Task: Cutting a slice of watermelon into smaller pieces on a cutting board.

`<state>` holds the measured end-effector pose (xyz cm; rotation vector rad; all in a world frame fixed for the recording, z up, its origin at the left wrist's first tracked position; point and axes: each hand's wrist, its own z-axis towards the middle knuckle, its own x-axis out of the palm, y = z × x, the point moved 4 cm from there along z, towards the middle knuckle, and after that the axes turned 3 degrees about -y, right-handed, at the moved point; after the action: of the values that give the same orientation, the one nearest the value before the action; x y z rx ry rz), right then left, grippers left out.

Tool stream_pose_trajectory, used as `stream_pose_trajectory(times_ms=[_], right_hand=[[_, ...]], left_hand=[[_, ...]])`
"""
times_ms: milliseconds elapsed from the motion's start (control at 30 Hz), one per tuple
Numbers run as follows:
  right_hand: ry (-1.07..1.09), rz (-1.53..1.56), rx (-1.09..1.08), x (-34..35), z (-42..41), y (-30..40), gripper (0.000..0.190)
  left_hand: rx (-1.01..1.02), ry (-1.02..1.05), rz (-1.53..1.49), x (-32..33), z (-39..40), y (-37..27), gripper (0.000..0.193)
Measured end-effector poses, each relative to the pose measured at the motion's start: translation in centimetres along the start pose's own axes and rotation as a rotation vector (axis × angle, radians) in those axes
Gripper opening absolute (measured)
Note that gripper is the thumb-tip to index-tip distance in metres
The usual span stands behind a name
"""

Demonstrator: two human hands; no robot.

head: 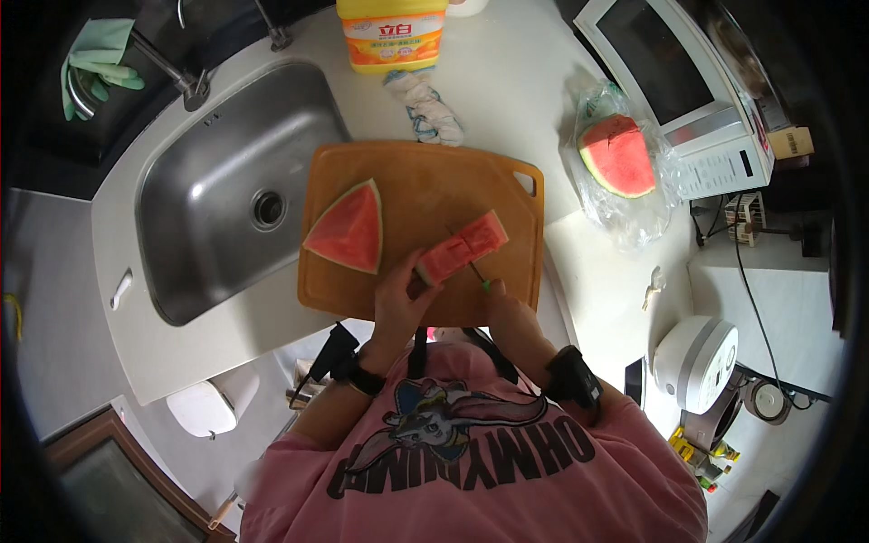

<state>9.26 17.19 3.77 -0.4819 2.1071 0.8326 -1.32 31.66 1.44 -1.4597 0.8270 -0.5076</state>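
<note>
My left hand (402, 290) holds the near left end of a long watermelon slice (463, 247) on the brown cutting board (421, 170). In my right hand (512, 313) is a knife with a green handle (486, 286). Its narrow blade (477, 271) runs into the slice near the middle, where a cut shows across the red flesh. My fingers cover most of the handle. A larger watermelon wedge (353, 231) lies apart at the board's left side, red face up.
The sink (234, 265) adjoins the board's left edge. A crumpled cloth (431, 112) and a yellow detergent tub (392, 41) stand behind the board. Another watermelon piece (619, 159) rests on a plastic bag (635, 220) by the microwave (672, 75). A rice cooker (694, 364) is at right.
</note>
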Motion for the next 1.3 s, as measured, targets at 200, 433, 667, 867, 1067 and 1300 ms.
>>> stream_pose_trajectory(times_ms=[200,433,667,867,1067,1300], right_hand=[[-0.018,0.057,-0.091,0.2,0.6,-0.6,0.023],[-0.088,0.424,-0.129,1.2,1.1,-2.1,0.022],[0.124,0.63,-0.139,0.7,1.6,-2.8,0.023],[-0.253,0.498,-0.281,-0.9,0.5,-2.3,0.021],[-0.397,0.414,0.014,-7.5,3.3,-2.1,0.022],[-0.627,0.357,-0.299,-6.6,8.4,-3.0,0.049]], left_hand=[[0.032,-0.082,-0.012,0.2,0.1,-0.2,0.048],[-0.016,-0.032,-0.025,0.3,0.5,-1.0,0.049],[-0.004,-0.041,-0.011,0.4,0.4,0.2,0.048],[-0.1,-0.006,-0.055,0.5,0.0,1.2,0.056],[-0.05,-0.032,-0.082,0.0,0.1,0.9,0.055],[-0.068,-0.06,-0.039,-0.1,0.0,0.7,0.053]])
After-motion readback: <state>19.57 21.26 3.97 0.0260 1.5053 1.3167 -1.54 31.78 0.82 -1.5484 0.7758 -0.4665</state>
